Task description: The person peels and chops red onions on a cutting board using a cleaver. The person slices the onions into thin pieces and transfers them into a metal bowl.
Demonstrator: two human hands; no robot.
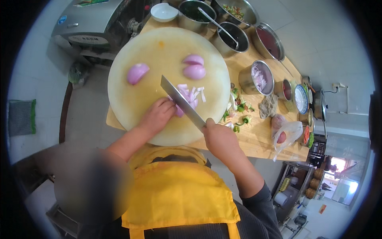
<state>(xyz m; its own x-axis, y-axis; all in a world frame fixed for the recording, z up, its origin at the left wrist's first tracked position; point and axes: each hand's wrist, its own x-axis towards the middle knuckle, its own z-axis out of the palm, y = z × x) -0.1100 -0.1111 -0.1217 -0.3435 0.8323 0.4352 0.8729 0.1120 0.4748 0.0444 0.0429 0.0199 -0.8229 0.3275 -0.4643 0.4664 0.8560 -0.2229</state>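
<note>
My right hand (219, 139) grips the handle of a cleaver (182, 101), its broad blade slanting up and to the left over a round cutting board (134, 110). Against the blade's left side, the bent fingers of my left hand (161, 115) hold down a piece of red onion (179, 111), partly hidden by blade and fingers. Sliced onion strips (195, 95) lie to the right of the blade. Farther up the board rest an onion piece (138, 73) on the left and two more onion pieces (194, 71) on the right, one against the other.
Right of the board are vegetable trimmings (240, 104), a steel pot of sliced onion (259, 79), a crumpled cloth (268, 106) and a plastic bag with onions (286, 134). Steel pots (229, 40) and a white bowl (164, 12) line the far edge. A metal machine (89, 21) stands upper left.
</note>
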